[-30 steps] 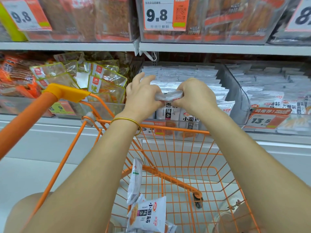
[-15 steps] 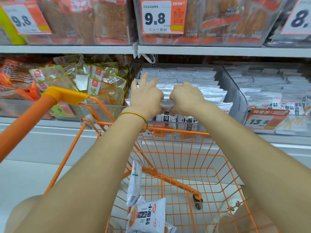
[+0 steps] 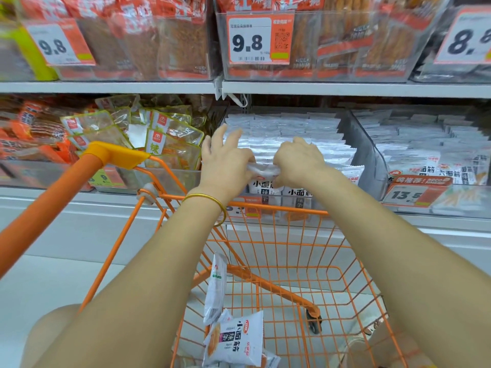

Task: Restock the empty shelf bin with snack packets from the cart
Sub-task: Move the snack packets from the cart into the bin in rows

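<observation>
Both my hands are at the front of a clear shelf bin (image 3: 368, 152) packed with rows of white snack packets (image 3: 297, 134). My left hand (image 3: 225, 160) and my right hand (image 3: 299, 160) pinch the top edge of one white packet (image 3: 263, 170) between them, at the front row of the bin. The left hand's outer fingers are spread upward. Below, an orange wire cart (image 3: 279, 251) holds a few more white packets (image 3: 233, 338) at its near end.
A neighbouring bin (image 3: 425, 144) on the right holds similar white packets behind a 13.5 price tag (image 3: 414, 192). Green-edged packets (image 3: 159, 139) fill the left bin. The cart's orange handle (image 3: 66, 187) crosses the left. An upper shelf (image 3: 345, 88) overhangs the bins.
Both hands have stayed together on the packet at the bin's front, shifting slightly; the left hand's fingers have spread wider. The cart has not moved.
</observation>
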